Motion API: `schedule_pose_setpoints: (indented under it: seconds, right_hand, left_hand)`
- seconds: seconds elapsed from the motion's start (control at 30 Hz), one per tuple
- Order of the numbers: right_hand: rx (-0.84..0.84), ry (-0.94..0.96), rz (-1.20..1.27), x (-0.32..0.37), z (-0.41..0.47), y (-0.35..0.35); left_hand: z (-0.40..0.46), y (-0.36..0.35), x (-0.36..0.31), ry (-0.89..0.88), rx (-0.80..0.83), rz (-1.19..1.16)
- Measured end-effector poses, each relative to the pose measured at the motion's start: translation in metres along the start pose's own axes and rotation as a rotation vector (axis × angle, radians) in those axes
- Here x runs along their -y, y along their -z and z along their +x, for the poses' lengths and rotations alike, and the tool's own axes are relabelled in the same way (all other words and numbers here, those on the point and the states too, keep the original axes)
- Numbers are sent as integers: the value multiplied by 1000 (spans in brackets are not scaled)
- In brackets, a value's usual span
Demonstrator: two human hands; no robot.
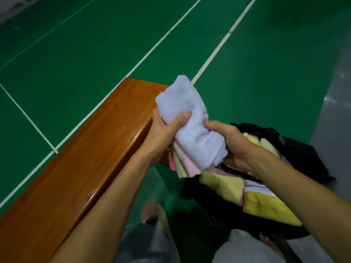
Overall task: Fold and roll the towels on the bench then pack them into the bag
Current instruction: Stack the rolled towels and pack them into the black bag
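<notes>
Above bench [79, 152], left hand [163, 133] and right hand [233, 143] grip towel bundle [191, 128] between them.

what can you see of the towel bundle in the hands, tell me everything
The towel bundle is a stack of soft, fluffy cloths: a pale lavender one on top, with pink and pale yellow edges fanning out underneath at its lower end. It looks folded or loosely rolled and is held tilted in the air, between the bench end and the open black bag. The left hand grips its middle, thumb across the top; the right hand grips its lower right side.
</notes>
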State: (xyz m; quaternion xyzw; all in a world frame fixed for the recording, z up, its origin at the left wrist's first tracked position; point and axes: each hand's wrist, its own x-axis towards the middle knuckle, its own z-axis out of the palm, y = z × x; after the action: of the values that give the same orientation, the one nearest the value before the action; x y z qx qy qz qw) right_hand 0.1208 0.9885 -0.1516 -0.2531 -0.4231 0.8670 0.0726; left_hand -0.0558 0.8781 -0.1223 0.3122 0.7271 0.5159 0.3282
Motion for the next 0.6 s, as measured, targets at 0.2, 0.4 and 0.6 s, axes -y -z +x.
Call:
schedule_pose_setpoints:
  seconds: [0.2,0.4,0.6]
  right_hand:
    - [-19,-178,11,-54,-14,89]
    - [-221,-212,-235,-85,26,132]
    - [-317,-210,-48,-122,59,165]
  left_hand:
    - [12,-74,91,199,125,-105]
    - [40,-120,154,374,302,-210]
    - [73,-141,196,395,324,-106]
